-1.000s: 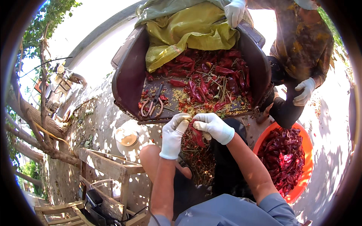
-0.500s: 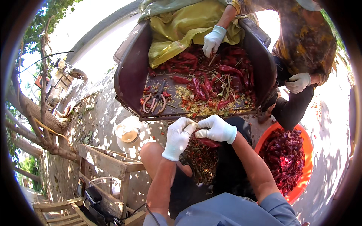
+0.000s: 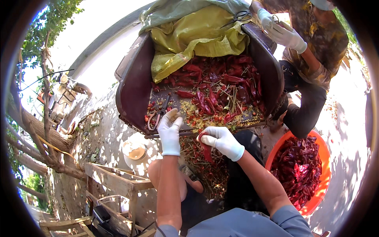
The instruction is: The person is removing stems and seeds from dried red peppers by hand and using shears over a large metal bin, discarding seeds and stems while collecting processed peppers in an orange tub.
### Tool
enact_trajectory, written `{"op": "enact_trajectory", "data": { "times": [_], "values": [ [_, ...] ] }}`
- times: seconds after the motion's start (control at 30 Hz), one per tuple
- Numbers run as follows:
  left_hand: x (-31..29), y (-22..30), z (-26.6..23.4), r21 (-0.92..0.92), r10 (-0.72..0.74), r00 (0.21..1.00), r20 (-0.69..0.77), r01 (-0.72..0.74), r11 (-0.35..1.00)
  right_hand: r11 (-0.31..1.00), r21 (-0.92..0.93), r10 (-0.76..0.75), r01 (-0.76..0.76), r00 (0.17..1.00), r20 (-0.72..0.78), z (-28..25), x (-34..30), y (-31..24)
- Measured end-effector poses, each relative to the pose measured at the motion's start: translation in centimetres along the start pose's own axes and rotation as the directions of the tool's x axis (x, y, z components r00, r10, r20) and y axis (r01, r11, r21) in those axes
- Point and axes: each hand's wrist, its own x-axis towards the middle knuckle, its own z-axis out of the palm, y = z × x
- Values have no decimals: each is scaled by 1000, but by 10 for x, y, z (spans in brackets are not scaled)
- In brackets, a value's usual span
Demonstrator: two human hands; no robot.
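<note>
Both my hands wear white gloves. My right hand [image 3: 222, 141] pinches a dried red chili pepper [image 3: 205, 150] that hangs down over my lap. My left hand [image 3: 170, 130] reaches toward the front edge of a dark tray-like cart [image 3: 134, 91], close to a pair of scissors [image 3: 158, 113] lying there; whether it holds anything I cannot tell. The cart bed is strewn with dried red chilies [image 3: 221, 91], stems and seeds. A yellow-green sack [image 3: 193, 35] drapes over its far end.
Across the cart another person [image 3: 312, 59] in white gloves crouches, holding scissors. An orange basin [image 3: 324, 173] of red chilies sits at my right. A small bowl [image 3: 135, 151], a wooden frame [image 3: 114, 181] and tree trunks [image 3: 35, 134] lie to my left.
My hands have parted: the left went forward to the cart's front edge, the right keeps a chili. The other person's hand left the chili pile and rose to the cart's far corner.
</note>
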Motion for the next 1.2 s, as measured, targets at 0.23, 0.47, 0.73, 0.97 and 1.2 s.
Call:
{"op": "enact_trajectory", "data": {
  "times": [0.23, 0.47, 0.73, 0.97, 1.2],
  "values": [
    [32, -1, 71, 905, 131, 967, 218, -251, 343, 769, 639, 162, -12, 971, -177, -10, 14, 1],
    [41, -32, 48, 932, 212, 942, 260, -303, 200, 804, 590, 113, 69, 957, -266, -19, 21, 1],
    [-34, 1, 24, 602, 396, 889, 232, -451, 659, 948, 313, 33, 61, 958, -285, -6, 23, -5],
    [-71, -5, 14, 588, 326, 898, 295, -439, 679, 995, 102, 41, -24, 985, -166, 10, 13, -7],
    [-67, 9, 6, 252, -14, 984, 180, -32, 967, 1000, 10, -20, 24, 960, -279, 13, 15, -6]
  ]
}}
